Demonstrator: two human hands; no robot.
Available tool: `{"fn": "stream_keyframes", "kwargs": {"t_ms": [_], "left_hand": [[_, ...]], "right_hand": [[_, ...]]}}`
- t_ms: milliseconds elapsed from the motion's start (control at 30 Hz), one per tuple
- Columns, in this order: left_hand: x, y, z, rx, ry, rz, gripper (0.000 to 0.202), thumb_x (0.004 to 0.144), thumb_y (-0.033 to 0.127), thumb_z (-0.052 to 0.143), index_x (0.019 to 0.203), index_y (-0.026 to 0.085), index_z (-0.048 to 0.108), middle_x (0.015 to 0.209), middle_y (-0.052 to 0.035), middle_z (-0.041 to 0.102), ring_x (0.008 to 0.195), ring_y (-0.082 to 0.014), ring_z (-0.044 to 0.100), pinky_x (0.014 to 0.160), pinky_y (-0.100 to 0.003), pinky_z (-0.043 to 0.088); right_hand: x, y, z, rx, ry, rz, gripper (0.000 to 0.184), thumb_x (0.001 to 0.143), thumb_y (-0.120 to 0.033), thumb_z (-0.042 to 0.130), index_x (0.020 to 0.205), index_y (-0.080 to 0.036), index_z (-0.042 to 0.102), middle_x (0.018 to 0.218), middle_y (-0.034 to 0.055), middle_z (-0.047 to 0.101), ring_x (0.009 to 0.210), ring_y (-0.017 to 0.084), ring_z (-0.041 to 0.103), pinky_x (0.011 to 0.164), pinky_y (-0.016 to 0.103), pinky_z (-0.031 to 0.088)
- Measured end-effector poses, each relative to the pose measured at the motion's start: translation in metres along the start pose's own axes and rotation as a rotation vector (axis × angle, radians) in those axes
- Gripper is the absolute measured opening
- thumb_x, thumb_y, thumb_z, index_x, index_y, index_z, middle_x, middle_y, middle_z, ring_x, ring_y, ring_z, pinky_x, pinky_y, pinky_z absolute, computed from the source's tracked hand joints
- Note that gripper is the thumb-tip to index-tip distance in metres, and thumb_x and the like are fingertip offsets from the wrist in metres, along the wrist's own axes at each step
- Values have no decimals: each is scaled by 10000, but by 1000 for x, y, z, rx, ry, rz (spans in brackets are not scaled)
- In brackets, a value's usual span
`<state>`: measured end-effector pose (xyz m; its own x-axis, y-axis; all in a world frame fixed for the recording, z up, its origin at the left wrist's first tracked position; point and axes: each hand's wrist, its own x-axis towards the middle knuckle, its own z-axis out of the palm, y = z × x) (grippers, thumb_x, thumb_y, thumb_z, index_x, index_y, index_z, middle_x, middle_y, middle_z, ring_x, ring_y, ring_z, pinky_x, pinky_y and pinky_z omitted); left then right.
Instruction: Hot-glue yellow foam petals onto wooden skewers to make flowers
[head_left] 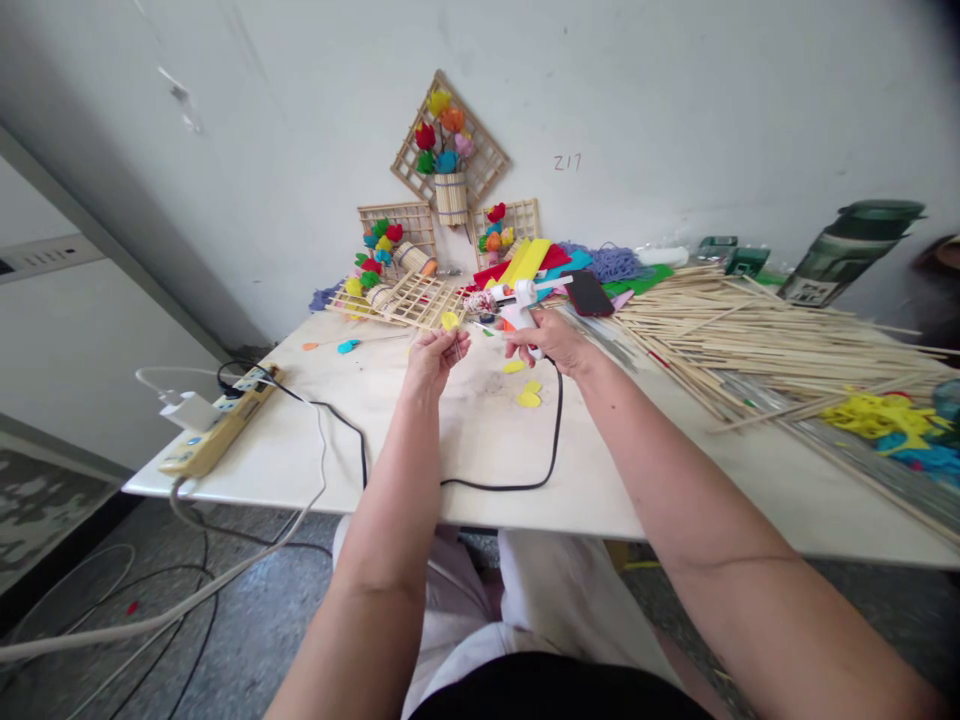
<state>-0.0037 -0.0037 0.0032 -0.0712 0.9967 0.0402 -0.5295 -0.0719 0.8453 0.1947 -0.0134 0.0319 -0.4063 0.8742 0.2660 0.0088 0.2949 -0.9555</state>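
My left hand (437,358) is closed, pinching what looks like a thin stem with a small yellow felt flower piece (450,320) at its top. Wrapped around the handle of a white hot glue gun (523,318), my right hand (553,342) holds it just right of the yellow piece. The gun's nozzle points left, apart from the flower as far as I can tell. A black cord (556,440) runs from its handle across the table. Loose yellow felt petals (529,394) lie on the tabletop below the gun.
Lattice frames with felt flowers (450,180) stand against the wall. Many wooden sticks (772,330) cover the right side, near a dark green bottle (847,250) and a phone (589,294). A power strip (217,425) sits at the left edge, with cables hanging off.
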Motion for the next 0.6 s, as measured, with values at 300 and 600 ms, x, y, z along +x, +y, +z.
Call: {"fn": "stream_keyframes", "kwargs": {"t_ms": [300,600], "left_hand": [[0,-6,3,49,-27,-59,113,774,50,575,678,99,607,654,-59,673,564,-94,632,609,-199,522],[0,-8,2,49,-59,-70,136,780,39,553,674,100,612,647,-56,669,564,-83,627,583,-175,515]], "right_hand": [[-4,-9,-2,-67,-24,83,390,763,-492,630,805,-106,591,608,57,637,326,51,419,304,189,299],[-6,-13,-6,-96,17,51,457,792,-571,559,728,-119,566,556,45,614,298,48,406,316,198,314]]}}
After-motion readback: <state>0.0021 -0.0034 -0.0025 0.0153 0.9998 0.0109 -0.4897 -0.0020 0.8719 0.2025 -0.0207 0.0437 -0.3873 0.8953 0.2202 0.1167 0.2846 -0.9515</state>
